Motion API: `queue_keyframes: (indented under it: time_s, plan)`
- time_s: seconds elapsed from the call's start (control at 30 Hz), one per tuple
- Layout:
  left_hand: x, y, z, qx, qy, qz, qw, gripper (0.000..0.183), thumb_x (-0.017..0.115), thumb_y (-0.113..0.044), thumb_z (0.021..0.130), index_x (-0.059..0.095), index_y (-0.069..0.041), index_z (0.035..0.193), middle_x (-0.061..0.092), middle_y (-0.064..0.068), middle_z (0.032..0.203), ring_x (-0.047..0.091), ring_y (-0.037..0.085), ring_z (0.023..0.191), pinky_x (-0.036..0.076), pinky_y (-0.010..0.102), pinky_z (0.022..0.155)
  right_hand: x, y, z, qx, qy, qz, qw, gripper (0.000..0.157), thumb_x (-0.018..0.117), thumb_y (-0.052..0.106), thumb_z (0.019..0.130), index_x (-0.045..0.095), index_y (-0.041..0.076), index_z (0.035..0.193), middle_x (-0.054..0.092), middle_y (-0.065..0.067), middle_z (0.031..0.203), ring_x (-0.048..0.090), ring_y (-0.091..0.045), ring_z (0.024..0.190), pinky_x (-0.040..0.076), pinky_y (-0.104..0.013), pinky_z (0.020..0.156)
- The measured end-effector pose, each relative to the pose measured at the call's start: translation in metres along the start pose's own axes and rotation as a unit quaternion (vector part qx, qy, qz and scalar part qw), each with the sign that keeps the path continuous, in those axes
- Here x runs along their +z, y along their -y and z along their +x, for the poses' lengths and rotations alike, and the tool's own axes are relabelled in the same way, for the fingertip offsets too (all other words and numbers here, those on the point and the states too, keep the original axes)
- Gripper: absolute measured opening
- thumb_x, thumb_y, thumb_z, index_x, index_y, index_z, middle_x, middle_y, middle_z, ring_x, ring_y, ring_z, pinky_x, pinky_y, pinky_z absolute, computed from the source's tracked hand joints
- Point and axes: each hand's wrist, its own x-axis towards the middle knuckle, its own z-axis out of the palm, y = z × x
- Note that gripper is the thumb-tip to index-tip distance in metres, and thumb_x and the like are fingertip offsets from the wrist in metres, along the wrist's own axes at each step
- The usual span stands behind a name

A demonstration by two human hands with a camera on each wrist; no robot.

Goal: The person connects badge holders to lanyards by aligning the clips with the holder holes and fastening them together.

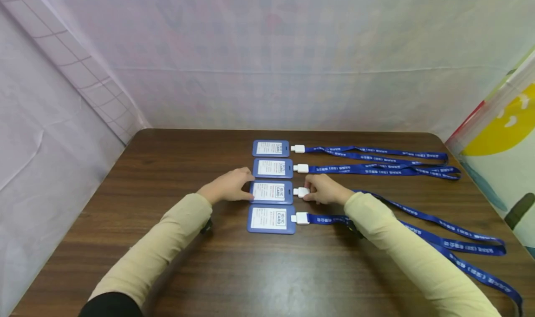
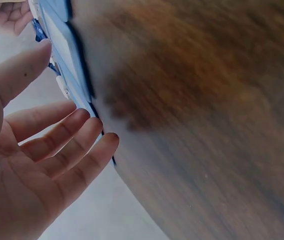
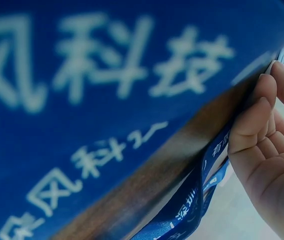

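Blue badge holders with white ID cards lie in a column, each with a white clip and blue lanyard to its right. At the second badge holder from the front (image 1: 270,192), my left hand (image 1: 229,185) touches the left edge, thumb and fingers spread. The left wrist view shows that hand's fingers (image 2: 76,145) loosely extended, not curled round the holder. My right hand (image 1: 325,189) pinches the same badge's white clip (image 1: 300,192) between thumb and fingertips. Its lanyard (image 1: 426,218) runs out behind the right wrist. Close to the right wrist camera, blue lanyard strap (image 3: 101,65) hides much of the view.
The front badge holder (image 1: 270,219) lies just below the hands, its lanyard (image 1: 472,268) passing under the right forearm. Two more badge holders (image 1: 272,168) lie farther back, lanyards (image 1: 388,169) stretched right. The brown wooden table (image 1: 167,154) ends at a white curtain (image 1: 267,89).
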Motion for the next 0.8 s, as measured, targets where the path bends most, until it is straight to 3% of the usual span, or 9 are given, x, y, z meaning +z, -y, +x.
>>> queue_keyframes:
  time_s: [0.2,0.47,0.8]
  plan:
    - [0.003,-0.002,0.005,0.0,0.013,0.013,0.9998,0.056,0.07,-0.03,0.079,0.055,0.009,0.118,0.055,0.017,0.107,0.053,0.026,0.099,0.043,0.037,0.088,0.0,0.0,-0.001,-0.011,-0.003,-0.009,1.0,0.019,0.069,0.013,0.08,0.053,0.003,0.086,0.053,-0.001,0.058,0.052,-0.011,0.045,0.045,-0.024,0.049]
    - [0.006,-0.004,0.01,0.018,0.005,0.058,0.9981,0.051,0.073,-0.033,0.076,0.061,0.006,0.106,0.056,0.015,0.101,0.054,0.027,0.093,0.044,0.038,0.085,-0.001,0.004,-0.002,-0.03,-0.013,-0.024,0.999,0.02,0.069,0.011,0.079,0.054,0.0,0.085,0.053,0.0,0.055,0.051,-0.009,0.044,0.044,-0.022,0.048]
    - [0.007,-0.006,0.011,0.023,-0.007,0.069,0.9973,0.044,0.075,-0.032,0.073,0.064,0.004,0.096,0.056,0.014,0.096,0.055,0.027,0.088,0.045,0.038,0.081,0.0,0.002,0.0,-0.034,-0.018,-0.034,0.999,0.02,0.07,0.011,0.079,0.055,-0.001,0.085,0.054,0.001,0.054,0.051,-0.008,0.044,0.044,-0.022,0.05]
